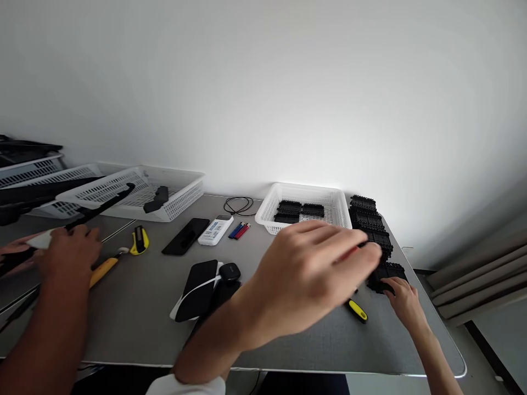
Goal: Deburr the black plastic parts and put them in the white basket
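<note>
My left hand (317, 269) is raised over the table's middle, blurred by motion. Its fingers are closed on a small red and black object (349, 253), mostly hidden, so its kind does not show. My right hand (405, 302) is at the table's right side, fingers gripping the near edge of a black ridged plastic piece (389, 271). Behind that piece, several similar black pieces (368, 219) stand in a row of stacks. Below my left hand lies a yellow and black handled tool (357, 311), partly hidden.
A white basket (304, 189) holds several black pieces. Leftward are lighters (239, 230), a white power bank (215, 230), a phone (186, 236), a black cable (239, 206) and a yellow cutter (140, 240). A co-worker's hand (72, 252) works near another basket (181, 200).
</note>
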### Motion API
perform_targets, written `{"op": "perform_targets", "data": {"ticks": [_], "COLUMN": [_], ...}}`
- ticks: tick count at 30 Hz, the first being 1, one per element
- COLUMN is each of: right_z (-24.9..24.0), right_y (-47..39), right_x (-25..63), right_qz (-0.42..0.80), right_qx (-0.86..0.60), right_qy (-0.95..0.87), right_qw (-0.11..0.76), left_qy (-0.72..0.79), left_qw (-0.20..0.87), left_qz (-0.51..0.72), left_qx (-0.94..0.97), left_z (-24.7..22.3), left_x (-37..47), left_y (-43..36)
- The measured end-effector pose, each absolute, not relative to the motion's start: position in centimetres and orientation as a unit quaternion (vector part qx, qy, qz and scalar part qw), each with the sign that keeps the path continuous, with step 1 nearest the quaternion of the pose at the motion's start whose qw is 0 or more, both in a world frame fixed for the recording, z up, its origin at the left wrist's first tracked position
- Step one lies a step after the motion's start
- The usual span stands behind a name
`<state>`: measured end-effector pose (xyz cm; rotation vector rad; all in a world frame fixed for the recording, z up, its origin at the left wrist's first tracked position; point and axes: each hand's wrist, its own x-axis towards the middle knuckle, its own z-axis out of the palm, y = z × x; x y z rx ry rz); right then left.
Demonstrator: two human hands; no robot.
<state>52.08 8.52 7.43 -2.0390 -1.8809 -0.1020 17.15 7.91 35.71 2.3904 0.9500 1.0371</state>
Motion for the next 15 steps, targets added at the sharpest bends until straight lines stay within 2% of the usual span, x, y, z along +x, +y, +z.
{"op": "perform_targets", "data": {"ticks": [3, 6, 10, 13, 15], "right_z": [7.1, 7.6, 9.9, 13.3, 15.9], "right_y": [8.6, 8.1, 7.2, 7.6, 8.4], "right_x": [52.8, 53.6, 52.6, 49.5, 46.4], "right_qz": [-0.028, -0.075, -0.151, -0.193, -0.216], "right_qx": [-0.671, -0.647, -0.615, -0.569, -0.532], "right_qy": [-0.722, -0.736, -0.734, -0.744, -0.752], "right_qw": [0.163, 0.186, 0.247, 0.293, 0.324], "left_qy": [0.247, 0.236, 0.320, 0.363, 0.359], "left_qw": [-0.004, -0.020, 0.059, 0.193, 0.306], "left_qz": [0.468, 0.506, 0.556, 0.570, 0.529], "left_qx": [0.849, 0.829, 0.765, 0.712, 0.706], "left_z": [34.7, 32.4, 30.3, 29.2, 28.5], "left_x": [16.2, 14.7, 12.8, 12.6, 13.3], "left_y": [9.6, 11.2, 12.6, 13.2, 13.7]}}
